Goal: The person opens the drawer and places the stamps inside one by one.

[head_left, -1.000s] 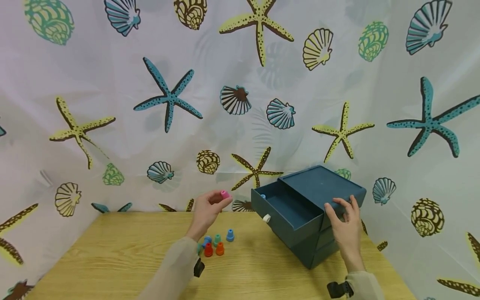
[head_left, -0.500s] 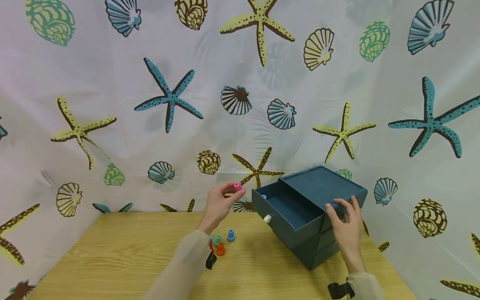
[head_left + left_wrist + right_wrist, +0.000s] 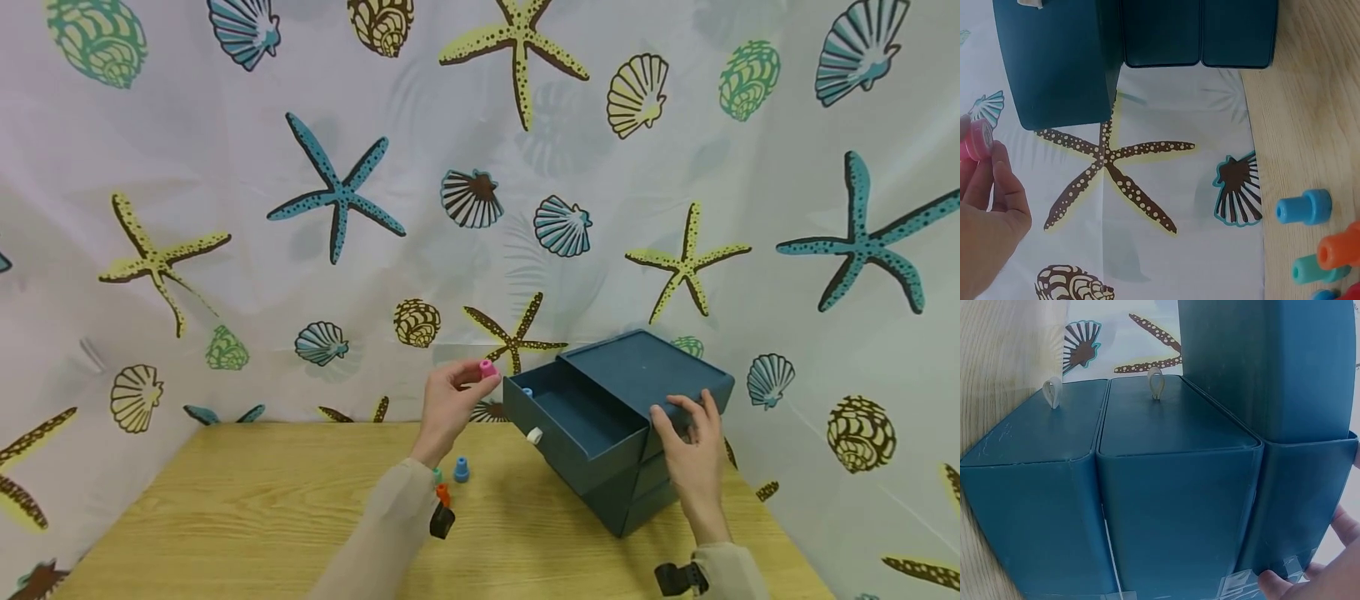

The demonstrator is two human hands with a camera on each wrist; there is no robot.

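My left hand (image 3: 448,410) pinches a small pink stepped plastic peg (image 3: 488,369) between thumb and fingers. It is raised above the table, just left of the pulled-out top drawer (image 3: 551,425) of a dark blue drawer cabinet (image 3: 637,367). The pink peg (image 3: 980,140) also shows at the left edge of the left wrist view. Inside the drawer, a blue peg (image 3: 527,392) shows by the far left wall. With fingers spread and slightly bent, my right hand (image 3: 697,458) rests on the cabinet's upper right edge. In the right wrist view its thumb (image 3: 1274,584) touches the cabinet's side.
Loose pegs stand on the wooden table (image 3: 225,500): blue (image 3: 462,469), orange (image 3: 443,494) and green. My left sleeve partly hides them. A red peg (image 3: 1352,292) peeks in at the left wrist view's corner. Two lower drawers (image 3: 1175,419) are closed. A shell-patterned curtain (image 3: 480,275) hangs behind.
My left hand has moved right and slightly up with the pink peg, toward the pulled-out drawer. Its sleeve now covers more of the loose pegs. My right hand and the cabinet stay put.
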